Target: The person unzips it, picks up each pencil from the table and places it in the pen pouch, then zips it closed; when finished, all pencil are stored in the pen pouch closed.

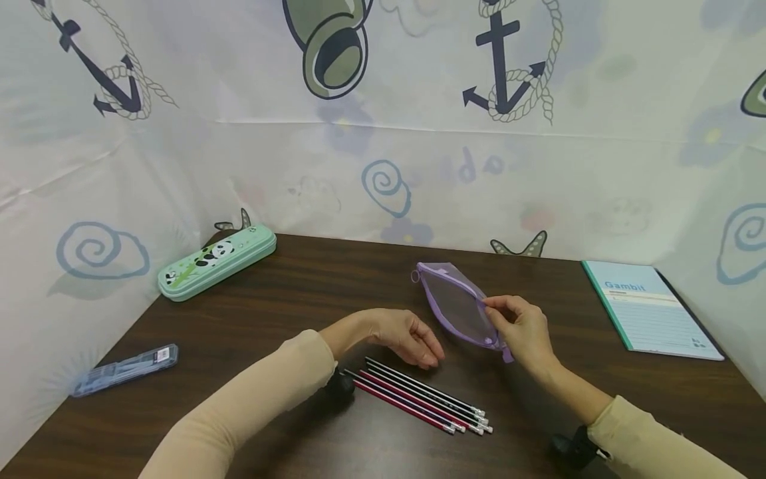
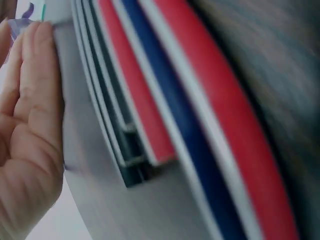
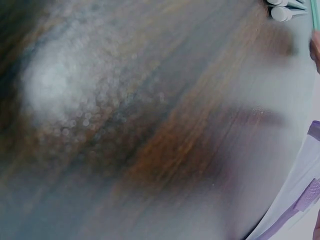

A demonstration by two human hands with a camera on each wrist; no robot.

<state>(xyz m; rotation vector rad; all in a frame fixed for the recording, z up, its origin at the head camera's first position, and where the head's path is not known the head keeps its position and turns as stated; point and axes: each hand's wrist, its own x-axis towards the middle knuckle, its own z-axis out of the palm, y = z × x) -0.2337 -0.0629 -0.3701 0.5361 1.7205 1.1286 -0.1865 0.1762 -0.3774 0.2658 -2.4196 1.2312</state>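
the left sleeve (image 1: 263, 389) is plain cream cloth, long, with soft folds near the elbow. the right sleeve (image 1: 652, 436) is the same cream, wrinkled at its cuff. a rounded black left wrist camera (image 1: 341, 386) and a black right wrist camera (image 1: 576, 448) show beside the cuffs.

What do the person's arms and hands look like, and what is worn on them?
The left sleeve and right sleeve are long, plain and cream. A black device sits near each cuff. The left hand and right hand are gloveless.
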